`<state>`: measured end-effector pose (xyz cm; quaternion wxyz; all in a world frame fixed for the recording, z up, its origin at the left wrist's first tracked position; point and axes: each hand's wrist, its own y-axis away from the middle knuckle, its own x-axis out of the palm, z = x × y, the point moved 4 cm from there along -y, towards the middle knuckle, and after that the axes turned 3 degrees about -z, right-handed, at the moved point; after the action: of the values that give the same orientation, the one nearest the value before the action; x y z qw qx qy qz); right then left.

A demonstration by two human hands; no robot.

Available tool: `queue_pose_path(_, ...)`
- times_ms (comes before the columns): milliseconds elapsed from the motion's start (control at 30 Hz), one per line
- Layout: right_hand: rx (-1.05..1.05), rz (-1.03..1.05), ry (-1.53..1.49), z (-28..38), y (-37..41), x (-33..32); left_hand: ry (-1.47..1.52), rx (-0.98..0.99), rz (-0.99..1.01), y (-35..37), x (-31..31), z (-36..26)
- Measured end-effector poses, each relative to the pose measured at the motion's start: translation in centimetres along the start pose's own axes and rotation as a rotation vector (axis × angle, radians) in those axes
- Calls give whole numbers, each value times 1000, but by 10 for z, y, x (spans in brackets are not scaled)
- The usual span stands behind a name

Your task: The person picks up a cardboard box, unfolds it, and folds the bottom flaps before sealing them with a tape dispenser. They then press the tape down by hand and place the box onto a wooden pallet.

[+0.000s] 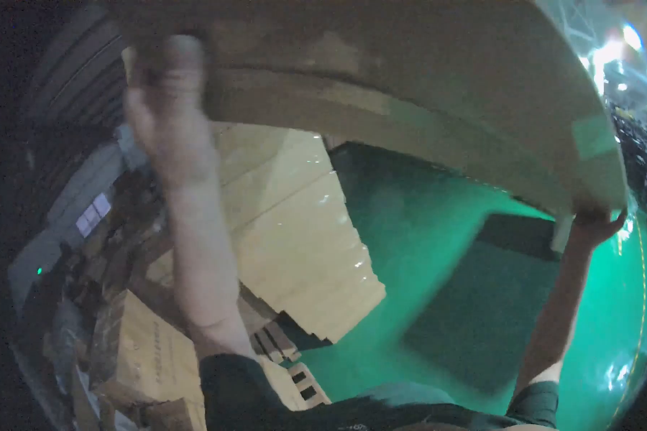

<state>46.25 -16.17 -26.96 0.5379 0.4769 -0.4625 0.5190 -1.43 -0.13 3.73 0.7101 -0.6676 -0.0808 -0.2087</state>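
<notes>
A large brown cardboard box (pixel 410 65) fills the top of the head view, held up high in front of me. My left hand (pixel 169 93) grips its left end, thumb pointing up along the cardboard, slightly blurred. At the lower right corner of the box, my right hand (pixel 598 224) is closed around the edge, its fingers partly hidden. A paler patch, perhaps tape, crosses the box's lower edge.
Stacked flat light-brown cartons (pixel 302 223) stand below the box. A printed cardboard box (pixel 151 352) sits at lower left, near wooden pallet parts (pixel 309 384). The glossy green floor (pixel 381 215) carries a yellow line (pixel 641 302) at right.
</notes>
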Motion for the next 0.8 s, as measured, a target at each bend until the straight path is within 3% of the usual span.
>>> queue_pose_path(100,79,296,26,-80,-36,133,-24,171,-111,-40,-94,87)
queue_pose_path(200,226,524,-97,-138,-68,166,-343,91,-307,-37,-95,62)
queue_pose_path(300,298,599,-71,-172,-85,177,-647,-111,-462,7,-98,55)
queue_pose_path(400,264,483,34,-180,-79,152,-706,-225,-351,60,-141,23)
queue_pose_path(533,-295,814,889,-261,-190,104,-831,-384,-240,85,-240,21)
queue_pose_path(567,-109,817,814,-270,-201,85,-845,-414,-219,104,-229,13)
queue_pose_path(600,250,807,621,-291,-220,62,-869,-445,-192,131,-212,9)
queue_pose_path(700,648,733,626,-363,-288,-25,-925,-489,-160,219,-54,140)
queue_pose_path(733,717,726,598,-376,-299,-42,-924,-470,-159,240,-5,169)
queue_pose_path(800,693,570,701,-396,-313,-96,-700,-661,88,263,66,267)
